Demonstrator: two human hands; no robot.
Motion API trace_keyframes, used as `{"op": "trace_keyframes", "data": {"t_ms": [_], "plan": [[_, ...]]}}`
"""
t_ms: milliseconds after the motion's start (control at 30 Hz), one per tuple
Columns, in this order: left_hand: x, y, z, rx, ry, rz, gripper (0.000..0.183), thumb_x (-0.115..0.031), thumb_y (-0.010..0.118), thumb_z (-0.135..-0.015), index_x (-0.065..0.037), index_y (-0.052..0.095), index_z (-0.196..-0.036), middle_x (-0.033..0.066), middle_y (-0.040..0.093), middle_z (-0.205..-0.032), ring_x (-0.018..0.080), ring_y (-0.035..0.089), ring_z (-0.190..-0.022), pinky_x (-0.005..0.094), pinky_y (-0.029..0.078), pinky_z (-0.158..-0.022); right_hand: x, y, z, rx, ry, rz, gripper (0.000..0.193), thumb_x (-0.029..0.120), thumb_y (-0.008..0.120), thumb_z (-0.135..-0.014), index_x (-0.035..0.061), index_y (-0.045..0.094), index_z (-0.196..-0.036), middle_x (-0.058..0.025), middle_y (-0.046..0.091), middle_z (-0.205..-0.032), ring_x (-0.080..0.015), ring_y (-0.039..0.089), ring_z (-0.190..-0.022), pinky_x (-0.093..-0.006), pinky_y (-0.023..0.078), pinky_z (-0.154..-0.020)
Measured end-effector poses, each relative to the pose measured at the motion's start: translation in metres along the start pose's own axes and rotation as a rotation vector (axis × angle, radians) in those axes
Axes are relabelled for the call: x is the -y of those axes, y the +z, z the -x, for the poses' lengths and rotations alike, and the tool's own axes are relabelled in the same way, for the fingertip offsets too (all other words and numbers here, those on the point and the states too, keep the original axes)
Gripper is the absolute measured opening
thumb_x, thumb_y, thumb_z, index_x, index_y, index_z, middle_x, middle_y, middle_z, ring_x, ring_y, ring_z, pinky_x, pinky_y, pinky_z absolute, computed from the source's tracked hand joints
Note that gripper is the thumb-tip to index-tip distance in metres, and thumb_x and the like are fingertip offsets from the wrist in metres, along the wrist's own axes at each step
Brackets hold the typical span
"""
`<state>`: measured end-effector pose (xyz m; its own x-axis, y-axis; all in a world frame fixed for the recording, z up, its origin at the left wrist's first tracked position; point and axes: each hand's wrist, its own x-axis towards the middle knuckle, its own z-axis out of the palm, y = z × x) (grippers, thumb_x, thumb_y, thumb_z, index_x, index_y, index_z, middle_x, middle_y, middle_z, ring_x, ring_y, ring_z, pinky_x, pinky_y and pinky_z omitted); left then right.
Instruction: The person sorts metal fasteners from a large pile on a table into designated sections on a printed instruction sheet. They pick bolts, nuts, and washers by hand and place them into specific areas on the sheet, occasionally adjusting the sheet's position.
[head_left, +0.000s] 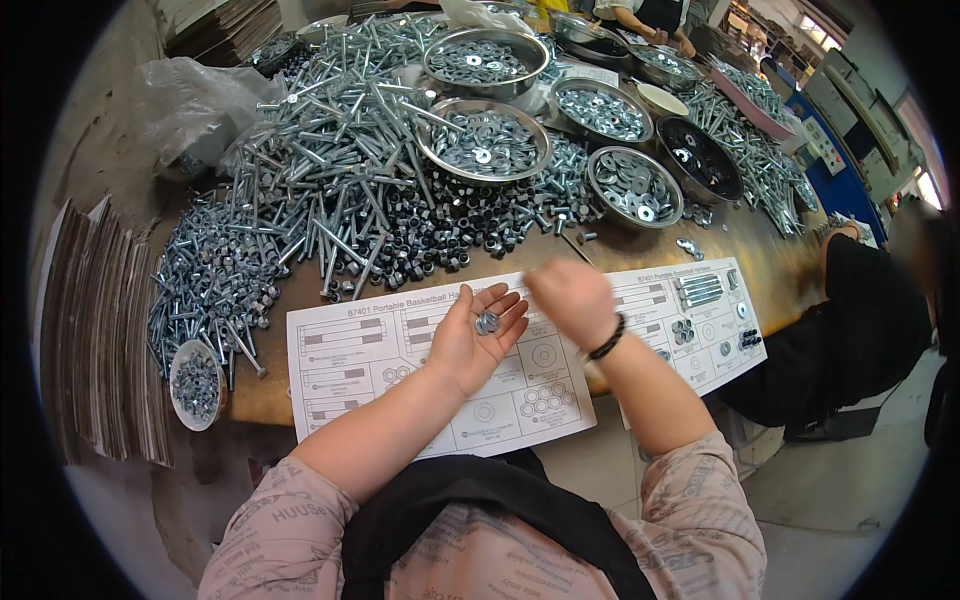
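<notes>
My left hand [465,352] is held palm up over a printed parts sheet [450,425], its fingers loosely spread. A few small metal washers [487,323] rest in that palm. Just to the right and slightly higher is my right hand [575,303], with a dark bracelet at the wrist. Motion blurs its fingers, so anything held there cannot be made out. A second parts sheet [690,375] lies to the right, with bolts [702,290], nuts [683,331] and washers set on its drawings.
Loose bolts [335,150] and black-ringed nuts [430,235] are heaped ahead. Steel bowls of washers [485,140] stand among them, another bowl [634,187] to the right. A small white bowl [198,385] sits at left by stacked cardboard [95,330]. People are at the far side and right.
</notes>
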<state>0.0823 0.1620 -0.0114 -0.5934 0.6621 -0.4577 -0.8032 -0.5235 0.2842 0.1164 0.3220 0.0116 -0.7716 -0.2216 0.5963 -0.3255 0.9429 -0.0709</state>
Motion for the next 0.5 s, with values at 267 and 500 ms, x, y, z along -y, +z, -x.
{"op": "trace_keyframes", "data": {"t_ms": [267,500], "plan": [[-0.021,-0.021,0.003,-0.072,0.052,-0.052,0.035,-0.035,0.038,-0.094,-0.002,0.050,-0.101,0.0049,0.049,-0.083,0.0126,0.049,-0.072,0.0236,0.045,-0.061,-0.060,0.020,0.005,0.298,0.686,0.190,0.023,0.026,0.060,-0.079,0.0033,0.059,-0.082,-0.0148,0.056,-0.087,-0.0312,0.058,-0.079,-0.0399,0.048,-0.067],[-0.037,-0.004,0.022,-0.271,0.108,0.018,0.028,-0.031,0.044,-0.092,-0.004,0.049,-0.100,0.0027,0.047,-0.076,0.0101,0.046,-0.065,0.0176,0.039,-0.050,-0.089,0.027,0.019,0.565,0.661,0.319,0.016,0.020,0.059,-0.078,0.0061,0.060,-0.087,-0.0158,0.059,-0.090,-0.0316,0.059,-0.082,-0.0403,0.049,-0.069]]}}
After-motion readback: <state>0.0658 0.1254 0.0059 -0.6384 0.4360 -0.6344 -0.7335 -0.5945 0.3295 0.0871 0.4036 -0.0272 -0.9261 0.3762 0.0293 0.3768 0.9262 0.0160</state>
